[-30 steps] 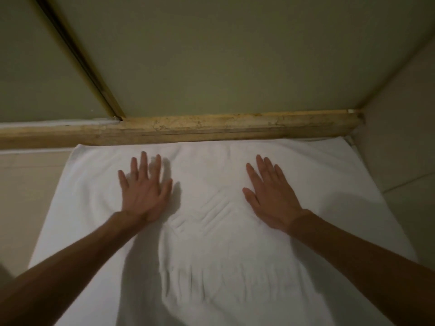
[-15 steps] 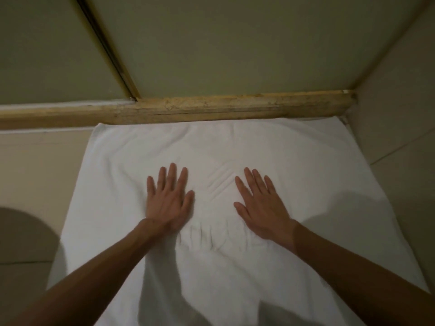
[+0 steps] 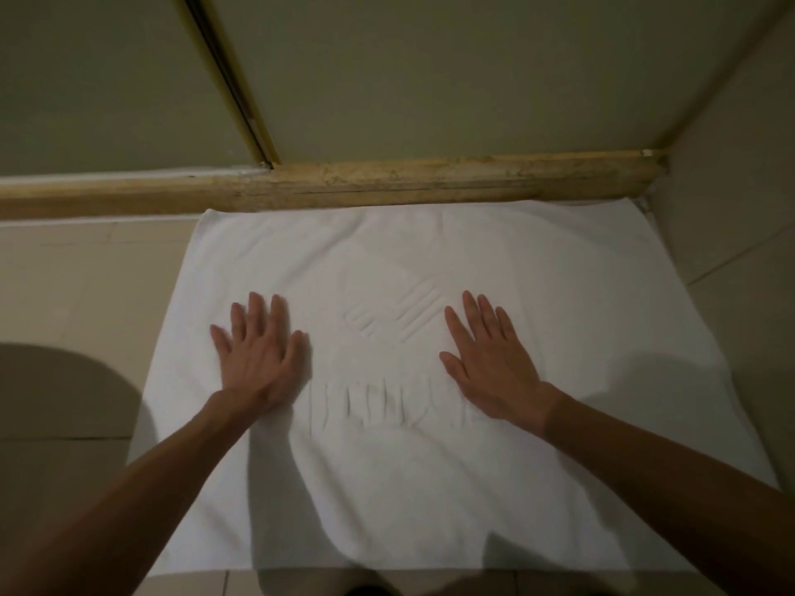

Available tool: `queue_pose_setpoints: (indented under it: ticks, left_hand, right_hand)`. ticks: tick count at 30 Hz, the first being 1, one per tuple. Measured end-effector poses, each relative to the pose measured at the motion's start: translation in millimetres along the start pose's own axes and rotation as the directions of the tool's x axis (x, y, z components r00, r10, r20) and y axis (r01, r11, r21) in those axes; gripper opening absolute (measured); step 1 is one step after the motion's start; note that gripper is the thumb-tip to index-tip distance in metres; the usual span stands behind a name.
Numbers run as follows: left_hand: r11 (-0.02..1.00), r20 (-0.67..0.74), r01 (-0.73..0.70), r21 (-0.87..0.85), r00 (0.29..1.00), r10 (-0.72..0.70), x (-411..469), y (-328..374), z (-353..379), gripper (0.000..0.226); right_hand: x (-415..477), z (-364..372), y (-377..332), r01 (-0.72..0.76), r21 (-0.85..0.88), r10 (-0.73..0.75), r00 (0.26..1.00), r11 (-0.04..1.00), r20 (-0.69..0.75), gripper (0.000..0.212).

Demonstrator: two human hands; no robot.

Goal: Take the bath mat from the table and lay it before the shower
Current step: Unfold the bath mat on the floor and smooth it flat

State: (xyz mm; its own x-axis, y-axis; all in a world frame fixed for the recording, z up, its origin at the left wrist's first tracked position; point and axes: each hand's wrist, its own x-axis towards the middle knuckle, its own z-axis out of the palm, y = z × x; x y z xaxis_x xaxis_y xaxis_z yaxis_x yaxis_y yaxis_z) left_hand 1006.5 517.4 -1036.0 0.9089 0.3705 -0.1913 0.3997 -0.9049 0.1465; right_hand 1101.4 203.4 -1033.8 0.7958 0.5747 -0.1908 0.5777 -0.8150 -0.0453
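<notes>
A white bath mat (image 3: 559,294) lies spread flat on the tiled floor, its far edge against the stone threshold of the shower (image 3: 430,178). An embossed pattern shows in its middle. My left hand (image 3: 258,354) lies palm down on the mat left of the pattern, fingers straight and spread. My right hand (image 3: 486,359) rests flat on the mat to the right of the pattern, fingers straight. Neither hand grips the cloth.
Behind the threshold stands the shower's glass, with a brass door frame (image 3: 232,79) running up to the left. A tiled wall (image 3: 740,187) closes the right side. Beige floor tiles (image 3: 86,286) lie left of the mat, with a round shadow on them.
Both hands have slid back toward me over the mat and now lie apart again, either side of the pattern. The view has pulled back, showing the mat's near edge.
</notes>
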Motion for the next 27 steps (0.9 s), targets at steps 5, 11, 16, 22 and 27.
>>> queue_pose_setpoints:
  ticks: [5, 11, 16, 22, 27]
  left_hand:
    - [0.990, 0.034, -0.143, 0.006, 0.989, 0.143, -43.0, 71.2, 8.2, 0.074]
    - [0.945, 0.128, -0.327, -0.008, 0.937, 0.325, -108.0, 138.5, 40.1, 0.066]
    - [0.935, 0.096, -0.344, 0.087, 0.937, 0.336, -112.1, 129.8, 49.1, 0.065]
    - [0.973, 0.068, -0.219, 0.069, 0.974, 0.214, -113.8, 68.9, 38.3, 0.063]
    - [0.997, 0.032, -0.074, 0.015, 0.997, 0.073, -121.4, 2.1, 24.2, 0.063]
  right_hand:
    - [-36.8, -1.3, -24.3, 0.070, 0.057, -0.069, 0.998, 0.996, -0.015, 0.069]
    - [-78.1, 15.2, -44.8, 0.073, 0.076, -0.075, 0.997, 0.994, 0.022, 0.065]
    - [-83.9, 18.0, -44.9, 0.048, 0.064, -0.050, 0.998, 0.997, 0.034, 0.069]
    - [-84.9, 16.0, -42.5, 0.061, 0.060, -0.061, 0.998, 0.996, -0.004, 0.065]
    - [-85.2, 19.0, -41.6, 0.065, 0.057, -0.064, 0.998, 0.996, -0.017, 0.064]
